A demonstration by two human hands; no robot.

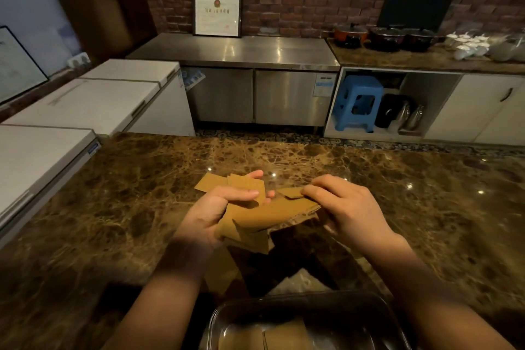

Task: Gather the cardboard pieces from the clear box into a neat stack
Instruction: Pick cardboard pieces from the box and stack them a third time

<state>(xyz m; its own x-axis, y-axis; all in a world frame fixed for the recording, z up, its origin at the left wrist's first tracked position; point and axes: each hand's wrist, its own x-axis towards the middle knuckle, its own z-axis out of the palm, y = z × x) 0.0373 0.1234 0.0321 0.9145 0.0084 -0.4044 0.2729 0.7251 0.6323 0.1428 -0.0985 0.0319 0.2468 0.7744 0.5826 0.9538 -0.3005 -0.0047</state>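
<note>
Above the brown marble counter [113,207] I hold an untidy bunch of tan cardboard pieces [264,216], fanned out at different angles. My left hand [216,210] grips the bunch from the left, thumb on top. My right hand [341,204] pinches its right end, with a small piece [292,192] under the fingertips. The clear box [306,307] sits at the bottom edge, close to me, and two cardboard pieces [267,335] lie flat inside it. Another cardboard piece [221,275] lies in shadow on the counter under my left wrist.
White chest freezers [85,99] stand to the left of the counter. Across an aisle are a steel cabinet [255,94], a blue stool [356,102] in an open shelf, and pots [383,37] and white dishes [468,45] on a far counter.
</note>
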